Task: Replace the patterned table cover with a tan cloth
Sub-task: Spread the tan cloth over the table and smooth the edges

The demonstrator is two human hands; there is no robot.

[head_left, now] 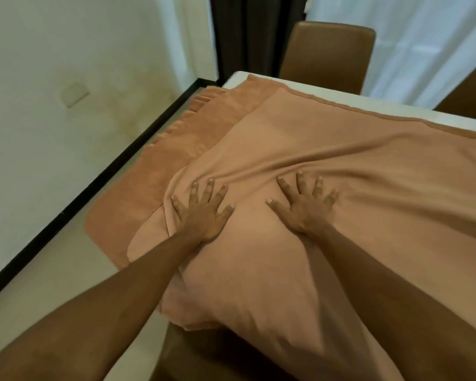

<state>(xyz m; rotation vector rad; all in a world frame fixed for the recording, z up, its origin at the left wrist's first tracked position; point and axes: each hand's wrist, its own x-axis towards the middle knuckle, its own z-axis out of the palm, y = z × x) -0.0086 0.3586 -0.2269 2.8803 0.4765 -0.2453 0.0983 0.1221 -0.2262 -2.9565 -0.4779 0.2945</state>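
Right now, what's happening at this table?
A person is spreading a tan cloth over a white table. The left hand and the right hand lie flat on it with fingers spread, side by side, and folds run across the fabric ahead of them. The cloth is doubled in layers at the left end, where it hangs over the edge. A bare strip of table shows along the far side. No patterned cover is in view. A brown chair stands beyond.

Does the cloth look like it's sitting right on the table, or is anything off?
The tan cloth sits askew: a bare strip of white table shows along the far edge, creases bunch ahead of both hands, and folded layers hang off the left side.
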